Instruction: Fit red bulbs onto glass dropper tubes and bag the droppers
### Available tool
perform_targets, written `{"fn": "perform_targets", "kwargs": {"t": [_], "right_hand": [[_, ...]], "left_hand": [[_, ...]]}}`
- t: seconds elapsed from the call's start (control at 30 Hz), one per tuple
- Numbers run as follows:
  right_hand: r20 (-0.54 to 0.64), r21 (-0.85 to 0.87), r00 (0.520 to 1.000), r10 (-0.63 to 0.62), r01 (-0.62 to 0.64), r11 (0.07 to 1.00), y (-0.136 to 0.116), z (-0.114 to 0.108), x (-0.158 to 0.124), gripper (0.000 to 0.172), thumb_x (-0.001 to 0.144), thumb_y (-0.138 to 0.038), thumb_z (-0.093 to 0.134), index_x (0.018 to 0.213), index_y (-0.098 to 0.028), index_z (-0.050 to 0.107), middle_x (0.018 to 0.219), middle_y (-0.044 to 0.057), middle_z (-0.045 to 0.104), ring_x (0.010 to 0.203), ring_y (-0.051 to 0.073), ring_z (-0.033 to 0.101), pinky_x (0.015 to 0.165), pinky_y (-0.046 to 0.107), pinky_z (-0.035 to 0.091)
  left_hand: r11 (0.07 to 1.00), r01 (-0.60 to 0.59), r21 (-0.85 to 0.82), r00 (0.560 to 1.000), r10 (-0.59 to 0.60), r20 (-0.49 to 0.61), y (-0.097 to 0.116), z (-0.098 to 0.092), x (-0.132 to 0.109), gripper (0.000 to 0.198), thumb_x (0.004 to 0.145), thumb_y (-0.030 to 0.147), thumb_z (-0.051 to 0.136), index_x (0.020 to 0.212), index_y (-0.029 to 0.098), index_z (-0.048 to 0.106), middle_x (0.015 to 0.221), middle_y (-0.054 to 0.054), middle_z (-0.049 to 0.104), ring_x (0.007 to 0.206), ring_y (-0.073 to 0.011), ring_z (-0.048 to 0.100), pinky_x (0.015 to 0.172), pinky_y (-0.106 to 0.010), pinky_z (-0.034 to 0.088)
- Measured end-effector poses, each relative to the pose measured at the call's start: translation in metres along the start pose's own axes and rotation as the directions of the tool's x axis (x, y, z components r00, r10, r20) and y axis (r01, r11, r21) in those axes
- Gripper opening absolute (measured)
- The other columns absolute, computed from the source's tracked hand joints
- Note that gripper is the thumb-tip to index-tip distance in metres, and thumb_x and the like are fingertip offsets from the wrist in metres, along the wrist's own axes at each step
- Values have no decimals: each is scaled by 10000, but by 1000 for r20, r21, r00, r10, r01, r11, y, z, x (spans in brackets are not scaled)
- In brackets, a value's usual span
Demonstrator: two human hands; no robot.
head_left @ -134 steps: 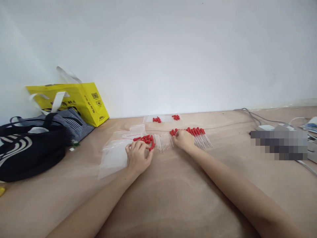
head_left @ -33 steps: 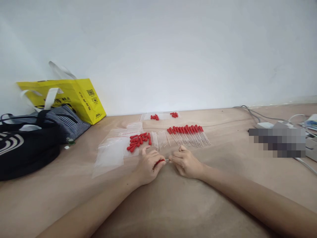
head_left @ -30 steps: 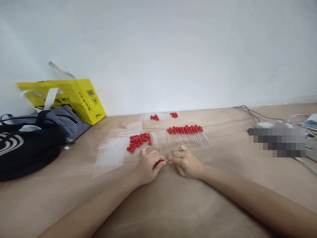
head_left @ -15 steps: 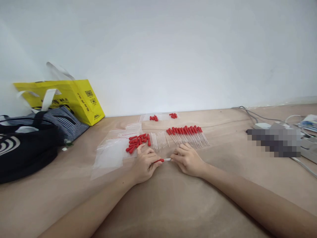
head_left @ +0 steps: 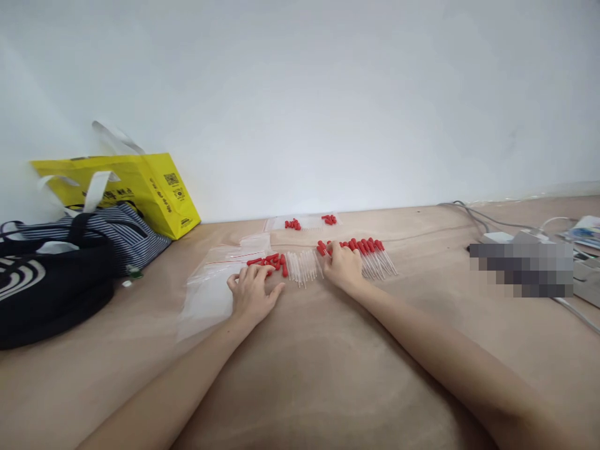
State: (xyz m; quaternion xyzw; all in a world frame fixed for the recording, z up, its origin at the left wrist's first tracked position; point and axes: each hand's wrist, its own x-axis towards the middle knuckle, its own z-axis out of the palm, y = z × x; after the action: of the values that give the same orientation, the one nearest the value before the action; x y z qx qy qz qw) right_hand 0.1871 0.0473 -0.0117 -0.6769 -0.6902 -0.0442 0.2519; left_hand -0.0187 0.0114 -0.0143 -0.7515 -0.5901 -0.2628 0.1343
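My left hand (head_left: 253,292) hovers with spread fingers over the near side of a pile of loose red rubber bulbs (head_left: 274,260), hiding part of it. Beside the pile, bare clear pipette tubes (head_left: 302,267) lie side by side. Further right is a row of droppers (head_left: 372,251), each a clear tube with a red bulb on its end. My right hand (head_left: 344,265) reaches into the left part of this row, its fingers bent and closed on a dropper by the red bulb; the hand covers most of that dropper and its neighbours.
Clear zip bags (head_left: 209,294) lie left of the bulbs. Against the wall is another bag (head_left: 304,223) with red bulbs and tubes. A yellow bag (head_left: 173,200), a striped bag (head_left: 140,237) and a black bag (head_left: 60,294) stand left. Cables (head_left: 473,215) and a blurred-out item (head_left: 520,269) lie right.
Both hands have parted from the dropper they held between them. My left hand has moved left and opened near the loose bulbs; my right hand has moved forward into the dropper row.
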Motion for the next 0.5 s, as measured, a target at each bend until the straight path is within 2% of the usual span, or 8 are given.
{"fn": "perform_targets", "kwargs": {"t": [0.1, 0.23, 0.4, 0.5], "right_hand": [[9, -55, 999, 51, -51, 997, -4, 6, 6, 209, 761, -221, 396, 897, -141, 533, 770, 105, 634, 788, 235, 549, 703, 346, 256], [48, -77, 997, 63, -59, 995, -2, 11, 8, 195, 770, -254, 390, 826, -158, 550, 743, 96, 636, 760, 227, 562, 723, 360, 234], [97, -89, 992, 84, -75, 993, -1, 13, 8, 196, 760, -234, 399, 829, -166, 569, 777, 88, 638, 792, 215, 555, 738, 355, 222], [82, -63, 995, 60, -55, 996, -4, 12, 8, 209, 761, -244, 400, 835, -170, 581, 814, 88, 636, 829, 210, 540, 749, 353, 218]], "left_hand": [[1000, -3, 0, 1000, 3, 12, -3, 1, 0, 191, 701, 351, 565, 851, 233, 562, 892, -49, 581, 880, -251, 477, 762, -426, 245], [1000, 11, 11, 999, -11, 33, -5, 2, 1, 161, 712, 336, 548, 834, 232, 567, 880, -49, 589, 865, -245, 483, 761, -423, 242], [997, 60, 51, 995, -64, 81, -5, 1, 2, 152, 739, 317, 519, 854, 229, 568, 885, -33, 589, 869, -224, 481, 768, -402, 238], [994, 71, 82, 993, -79, 92, -5, 0, 2, 146, 747, 308, 511, 853, 228, 573, 883, -30, 586, 874, -222, 479, 765, -392, 239]]}}
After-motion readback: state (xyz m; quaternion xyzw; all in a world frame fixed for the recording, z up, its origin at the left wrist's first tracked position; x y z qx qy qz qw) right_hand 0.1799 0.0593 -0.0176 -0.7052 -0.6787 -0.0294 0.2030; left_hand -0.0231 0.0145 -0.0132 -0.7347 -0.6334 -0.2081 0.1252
